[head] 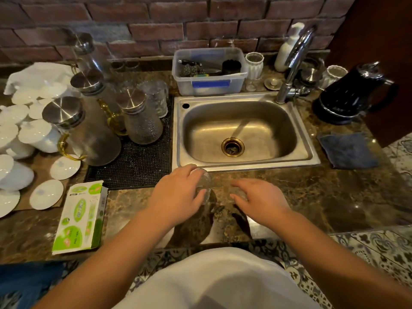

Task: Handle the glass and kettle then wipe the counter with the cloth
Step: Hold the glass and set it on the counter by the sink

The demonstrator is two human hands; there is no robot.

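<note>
The glass (203,182) sits in the left hand (178,192), fingers curled around it, just in front of the sink (245,166). The right hand (258,197) hovers beside it, open and empty. Far right of both lie the cloth (347,150) and, behind it, the kettle (352,94).

- The desk (312,197) was polished brown marble, glossy with glints.
- The sink (245,161) was brushed steel, dully shining.
- The glass (204,181) was clear and smooth.
- The kettle (352,94) was glossy black.
- The cloth (347,150) was matt, fuzzy blue-grey fabric.
- The mat (136,161) was black, rough mesh.
- The wall (156,23) was rough brick.
</note>
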